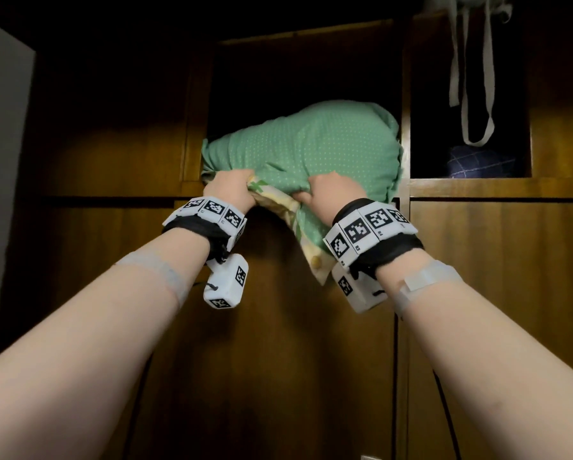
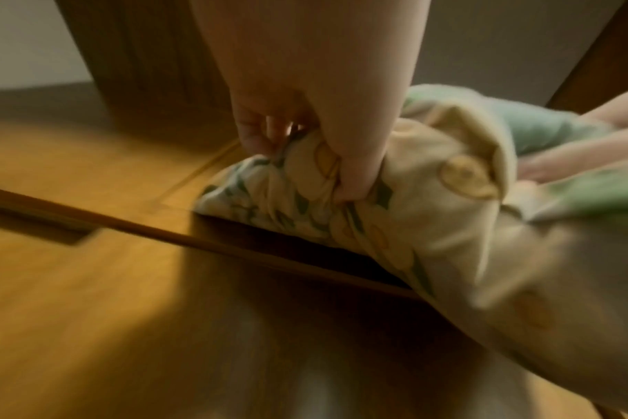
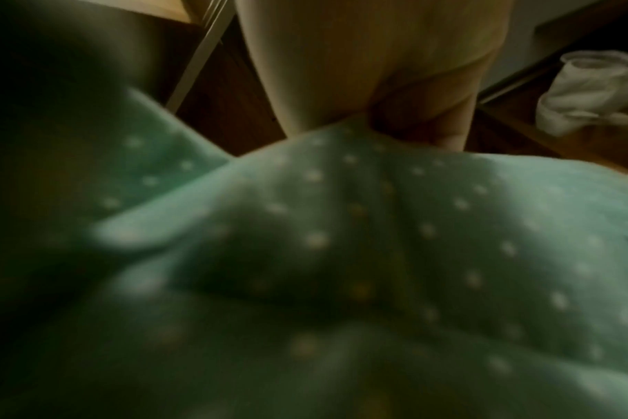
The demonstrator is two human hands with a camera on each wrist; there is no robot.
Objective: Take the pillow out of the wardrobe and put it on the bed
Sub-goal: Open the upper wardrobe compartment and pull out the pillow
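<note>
Right hand [image 3: 395, 93] fingers sink behind blurred pillow [image 3: 341, 255] fabric (wrist view).

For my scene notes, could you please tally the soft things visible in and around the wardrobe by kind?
Green dotted pillow, gripped by left hand and right hand: 1
White straps hanging in the right compartment: 1 bunch
Dark checked fabric below them: 1
Total: 3
</note>
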